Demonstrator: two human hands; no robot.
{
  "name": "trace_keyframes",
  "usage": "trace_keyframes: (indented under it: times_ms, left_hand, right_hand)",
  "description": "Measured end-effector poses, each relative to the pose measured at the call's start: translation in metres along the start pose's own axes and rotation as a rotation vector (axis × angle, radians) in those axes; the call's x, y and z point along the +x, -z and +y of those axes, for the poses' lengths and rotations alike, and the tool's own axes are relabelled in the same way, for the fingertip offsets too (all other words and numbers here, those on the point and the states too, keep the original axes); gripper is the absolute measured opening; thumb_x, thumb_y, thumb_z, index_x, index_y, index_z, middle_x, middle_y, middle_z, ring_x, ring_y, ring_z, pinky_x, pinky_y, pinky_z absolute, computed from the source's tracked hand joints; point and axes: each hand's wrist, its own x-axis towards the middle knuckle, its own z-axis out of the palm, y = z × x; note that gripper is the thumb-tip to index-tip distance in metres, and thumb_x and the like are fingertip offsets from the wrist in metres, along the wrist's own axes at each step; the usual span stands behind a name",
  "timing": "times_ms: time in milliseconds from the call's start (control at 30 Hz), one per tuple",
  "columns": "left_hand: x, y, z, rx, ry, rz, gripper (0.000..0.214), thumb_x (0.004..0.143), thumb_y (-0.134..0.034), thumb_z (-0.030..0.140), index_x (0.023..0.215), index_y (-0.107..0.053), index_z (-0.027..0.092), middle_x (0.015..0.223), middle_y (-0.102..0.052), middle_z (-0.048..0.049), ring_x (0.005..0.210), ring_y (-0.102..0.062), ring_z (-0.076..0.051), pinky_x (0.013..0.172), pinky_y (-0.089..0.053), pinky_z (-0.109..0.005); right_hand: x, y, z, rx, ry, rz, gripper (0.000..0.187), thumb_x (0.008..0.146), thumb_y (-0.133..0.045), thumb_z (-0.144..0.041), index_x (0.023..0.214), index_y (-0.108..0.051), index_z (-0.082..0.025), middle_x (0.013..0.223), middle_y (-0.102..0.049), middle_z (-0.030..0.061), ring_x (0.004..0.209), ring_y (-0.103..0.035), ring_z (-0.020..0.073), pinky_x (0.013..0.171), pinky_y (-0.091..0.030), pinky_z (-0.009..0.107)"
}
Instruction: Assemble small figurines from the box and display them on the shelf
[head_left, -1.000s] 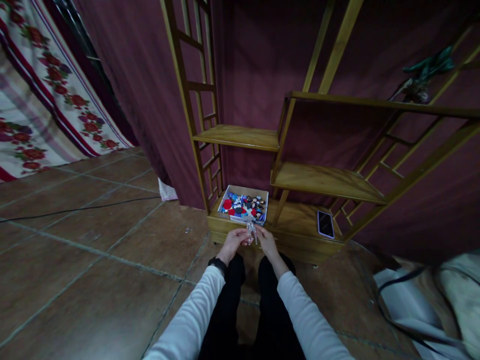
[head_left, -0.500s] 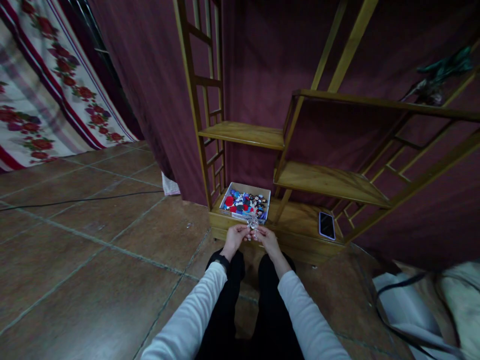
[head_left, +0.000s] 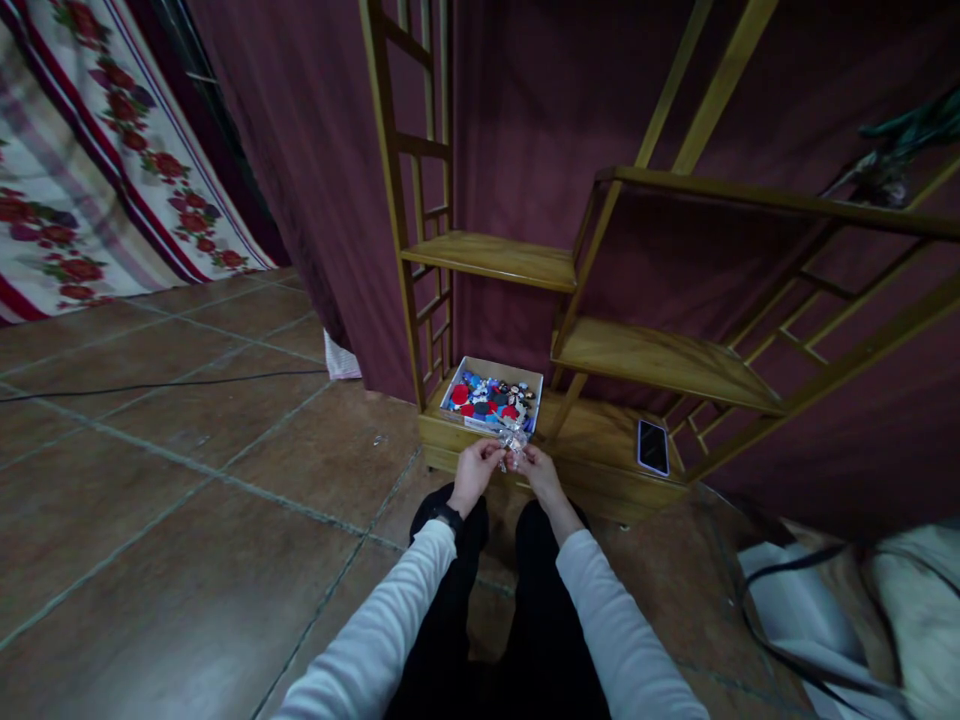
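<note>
My left hand point(head_left: 477, 468) and my right hand point(head_left: 538, 470) meet in front of me, fingers pinched on a small clear crinkled packet point(head_left: 513, 440) held between them. Just beyond them a white box point(head_left: 525, 372) full of small red, blue and dark pieces rests on the lowest board of a wooden shelf unit point(head_left: 495, 258). Both arms wear white sleeves, and a dark watch sits on my left wrist. My black-trousered legs are below the hands.
A phone point(head_left: 652, 446) lies flat on the shelf's bottom board to the right. Dark red curtain hangs behind the shelf. A black cable point(head_left: 150, 386) runs across the tiled floor at left. Flowered cloth point(head_left: 67, 180) hangs at far left. A bag with a black strap point(head_left: 840, 610) sits at right.
The view has shifted slightly right and closer. My hands stayed together on the packet and rose a little toward the box.
</note>
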Motion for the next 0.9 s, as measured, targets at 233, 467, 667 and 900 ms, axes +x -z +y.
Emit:
trace_keyframes:
  times_ms: [233, 467, 667, 900]
  left_hand:
    - [-0.001, 0.004, 0.008, 0.114, -0.096, 0.110, 0.033, 0.064, -0.071, 0.029, 0.092, -0.060, 0.017, 0.087, -0.063, -0.0041, 0.080, -0.058, -0.016, 0.072, -0.044, -0.027]
    - [0.002, 0.003, 0.007, 0.022, -0.051, -0.017, 0.041, 0.064, -0.071, 0.025, 0.103, -0.063, 0.017, 0.099, -0.066, -0.0080, 0.092, -0.059, -0.020, 0.081, -0.045, -0.031]
    - [0.002, 0.003, 0.003, 0.032, -0.039, 0.004, 0.042, 0.061, -0.073, 0.031, 0.099, -0.065, 0.016, 0.086, -0.066, -0.0058, 0.079, -0.060, -0.017, 0.075, -0.046, -0.029]
    - [-0.002, 0.004, 0.009, 0.130, -0.100, 0.045, 0.034, 0.064, -0.071, 0.031, 0.094, -0.063, 0.017, 0.088, -0.064, -0.0052, 0.079, -0.058, -0.017, 0.075, -0.044, -0.029]
  right_hand:
    - [-0.005, 0.000, -0.010, -0.050, 0.013, -0.003, 0.044, 0.052, -0.074, -0.044, 0.086, -0.063, -0.017, 0.079, -0.069, 0.0028, 0.072, -0.063, 0.0184, 0.072, -0.051, 0.035]
    - [-0.006, 0.002, -0.011, -0.058, 0.020, -0.034, 0.043, 0.053, -0.074, -0.043, 0.086, -0.064, -0.017, 0.077, -0.069, 0.0018, 0.072, -0.063, 0.0179, 0.075, -0.050, 0.035]
    - [-0.003, 0.006, -0.006, -0.059, 0.020, -0.068, 0.042, 0.056, -0.073, -0.043, 0.089, -0.065, -0.018, 0.081, -0.069, 0.0024, 0.072, -0.063, 0.0174, 0.075, -0.051, 0.034]
    - [-0.003, 0.008, -0.005, -0.139, -0.014, -0.062, 0.036, 0.059, -0.069, -0.040, 0.088, -0.066, -0.018, 0.089, -0.069, 0.0047, 0.082, -0.063, 0.0193, 0.074, -0.051, 0.034]
